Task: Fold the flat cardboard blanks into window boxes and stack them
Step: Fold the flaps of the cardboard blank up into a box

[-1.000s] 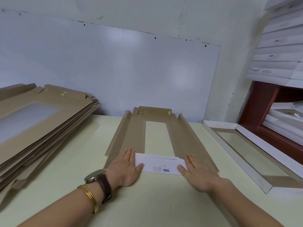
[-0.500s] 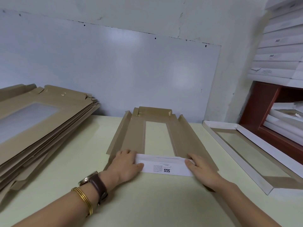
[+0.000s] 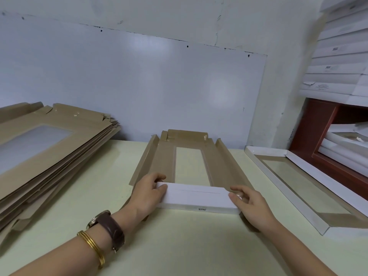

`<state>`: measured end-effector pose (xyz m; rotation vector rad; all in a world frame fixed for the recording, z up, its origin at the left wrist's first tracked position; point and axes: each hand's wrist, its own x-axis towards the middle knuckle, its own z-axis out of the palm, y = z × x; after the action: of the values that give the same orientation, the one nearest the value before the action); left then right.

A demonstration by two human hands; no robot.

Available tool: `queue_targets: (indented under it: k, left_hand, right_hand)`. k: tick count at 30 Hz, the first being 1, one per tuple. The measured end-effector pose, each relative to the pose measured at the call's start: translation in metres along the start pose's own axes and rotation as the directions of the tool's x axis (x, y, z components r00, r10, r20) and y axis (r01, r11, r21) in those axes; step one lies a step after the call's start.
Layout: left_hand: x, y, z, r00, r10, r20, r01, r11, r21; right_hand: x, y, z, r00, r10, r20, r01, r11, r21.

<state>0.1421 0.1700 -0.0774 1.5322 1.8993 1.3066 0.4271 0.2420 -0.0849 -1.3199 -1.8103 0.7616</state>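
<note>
A brown cardboard blank with a clear window lies lengthwise on the table in front of me, its two long side walls and far end partly raised. Its near end flap, white on the outside with a small printed mark, stands folded up and inward. My left hand pinches the flap's left end, thumb on the white face and fingers behind. At the flap's right end, my right hand grips the corner with curled fingers. A tall pile of flat blanks rests at the left.
A folded white window box lies on the table at the right. Behind it a red-brown shelf holds more white boxes, and a stack of white boxes rises above. A whiteboard leans on the wall behind the table.
The near flap went from lying flat under both palms to standing up and folded inward. Both hands moved forward and curled round the flap's ends.
</note>
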Motion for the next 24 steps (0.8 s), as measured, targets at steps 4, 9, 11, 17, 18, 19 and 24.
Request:
queue_targets:
  k: [4,9,11,17,18,19,24]
  left_hand:
    - [-0.005,-0.003,0.001,0.997,0.073,0.010,-0.074,0.994,0.075]
    - [-0.016,-0.007,0.002,0.980,0.175,0.094,-0.192,0.952,0.239]
    - [-0.022,-0.007,0.005,0.967,0.216,0.131,-0.249,0.904,0.348]
    - [-0.037,-0.005,0.022,0.853,0.378,0.359,-0.518,0.702,0.489]
    - [-0.038,-0.004,0.028,0.837,0.376,0.397,-0.537,0.706,0.462]
    - [-0.039,-0.003,0.034,0.828,0.370,0.421,-0.545,0.708,0.449]
    - [-0.042,0.002,0.051,0.796,0.256,0.549,-0.568,0.631,0.529]
  right_hand:
    - [-0.001,0.002,0.001,1.000,-0.013,-0.006,0.014,1.000,0.022]
    - [-0.013,0.008,0.008,0.994,-0.092,0.059,0.102,0.974,-0.201]
    - [-0.018,0.007,0.010,0.985,-0.147,0.095,0.172,0.917,-0.359]
    - [-0.029,-0.010,0.032,0.896,-0.342,0.285,0.438,0.791,-0.427]
    - [-0.032,-0.015,0.039,0.877,-0.356,0.321,0.467,0.786,-0.405]
    - [-0.033,-0.019,0.048,0.857,-0.370,0.357,0.497,0.774,-0.391]
    - [-0.040,-0.024,0.077,0.830,-0.228,0.509,0.500,0.708,-0.498]
